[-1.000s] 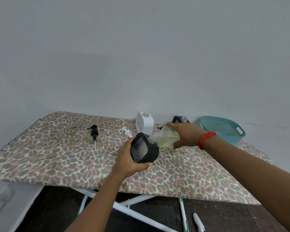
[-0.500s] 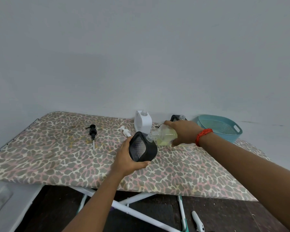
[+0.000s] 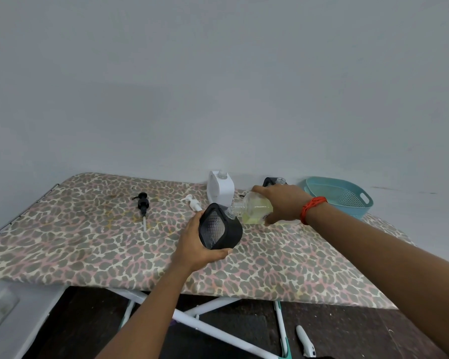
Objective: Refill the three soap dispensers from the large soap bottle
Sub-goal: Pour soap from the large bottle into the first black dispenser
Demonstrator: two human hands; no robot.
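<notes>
**Roughly a third in, by my reading: one dispenser under the spout, two waiting uncapped**

Largest first, the leopard-print counter (image 3: 62, 242) carries everything I need. At its far right end sits a teal basket (image 3: 360, 206), and I can see nothing lying in it.

The large soap bottle (image 3: 254, 208) is tipped almost flat, with pale yellow liquid pooled along its lower side. My right hand (image 3: 283, 203) is curled over its body from above. Its open mouth meets the neck of the black dispenser (image 3: 219, 229), which my left hand (image 3: 195, 244) wraps from below and tilts toward the spout, just above the middle of the counter. The dispenser's clear textured window shows no level I can read, so I judge this fill to be in progress rather than finished.

Behind it the white dispenser (image 3: 221, 189) stands upright with its neck uncapped. Its walls are opaque, so its contents are unknown. A second black dispenser (image 3: 270, 182) is mostly hidden behind my right hand, showing only its top and bare neck.

The black pump (image 3: 142, 203) and the white pump (image 3: 192, 202) lie loose on the counter, left of the dispensers. I cannot pick out a third pump. Left to do, as I judge it: complete this pour, see to the other two, then screw the pumps back on.
</notes>
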